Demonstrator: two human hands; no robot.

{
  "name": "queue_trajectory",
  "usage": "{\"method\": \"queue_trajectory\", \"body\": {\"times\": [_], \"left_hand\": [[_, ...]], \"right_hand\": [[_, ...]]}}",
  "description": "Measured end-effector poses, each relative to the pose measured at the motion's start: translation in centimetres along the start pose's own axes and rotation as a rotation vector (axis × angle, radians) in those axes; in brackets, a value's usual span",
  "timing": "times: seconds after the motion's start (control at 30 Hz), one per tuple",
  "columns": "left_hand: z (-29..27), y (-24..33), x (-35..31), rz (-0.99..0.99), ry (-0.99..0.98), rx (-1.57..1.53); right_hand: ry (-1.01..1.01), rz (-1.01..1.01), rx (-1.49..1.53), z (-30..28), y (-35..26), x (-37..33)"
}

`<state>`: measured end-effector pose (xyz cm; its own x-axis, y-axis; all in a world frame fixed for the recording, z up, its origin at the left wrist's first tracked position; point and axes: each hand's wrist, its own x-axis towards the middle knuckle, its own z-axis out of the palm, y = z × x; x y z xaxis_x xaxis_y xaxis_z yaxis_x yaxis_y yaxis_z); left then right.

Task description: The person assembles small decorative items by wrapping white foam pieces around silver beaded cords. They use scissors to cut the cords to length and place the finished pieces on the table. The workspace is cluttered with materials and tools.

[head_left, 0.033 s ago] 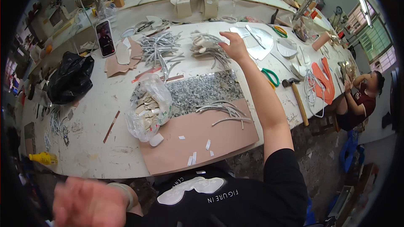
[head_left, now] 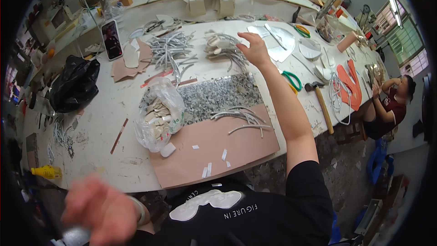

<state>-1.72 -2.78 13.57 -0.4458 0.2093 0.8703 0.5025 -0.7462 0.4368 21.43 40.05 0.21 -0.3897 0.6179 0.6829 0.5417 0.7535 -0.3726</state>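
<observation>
My right hand [head_left: 256,50] reaches across the table, thumb and fingers apart with nothing visible between them. Its fingertips are beside a bundle of thin silver-grey strips [head_left: 234,58] with pale pieces on top; I cannot tell whether they touch. My left hand [head_left: 102,212] is raised at the lower left, off the table's near edge, its fingers smeared by motion. Several loose silver-grey strips [head_left: 241,115] lie on a brown board [head_left: 182,168], along with small white slips [head_left: 207,170]. The board partly covers a speckled stone slab [head_left: 218,93]. A clear plastic bag [head_left: 170,92] holds beige pieces [head_left: 159,117].
A larger pile of silver-grey strips [head_left: 170,48] lies beyond the bag. Left of it are a propped phone [head_left: 112,40] and a black plastic bag [head_left: 75,84]. Rightward lie green-handled scissors [head_left: 292,79], a hammer [head_left: 322,107] and orange pieces [head_left: 349,86]. A person [head_left: 389,105] sits at far right.
My left hand has moved up a little and its fingers have shifted. My right hand stays nearly in place by the bundle. The whole view has shifted slightly.
</observation>
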Motion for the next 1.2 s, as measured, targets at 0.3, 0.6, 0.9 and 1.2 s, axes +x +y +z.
{"method": "queue_trajectory", "body": {"times": [0.3,0.6,0.9,1.2], "left_hand": [[-0.8,-6.8,-10.8,-0.449,-0.833,0.667],[-1.4,-6.9,-11.4,-0.435,-0.837,0.805],[-0.3,-6.1,-11.9,-0.601,-0.887,0.590],[1.2,-9.5,-7.1,-0.415,-0.613,0.588]], "right_hand": [[-0.560,0.002,0.262,-7.9,-11.6,-10.6],[-0.476,0.047,0.132,-7.8,-12.4,-14.0],[-0.517,0.109,0.326,-8.7,-15.0,-11.9],[-0.372,0.080,0.475,-11.0,-18.4,-10.8]]}}
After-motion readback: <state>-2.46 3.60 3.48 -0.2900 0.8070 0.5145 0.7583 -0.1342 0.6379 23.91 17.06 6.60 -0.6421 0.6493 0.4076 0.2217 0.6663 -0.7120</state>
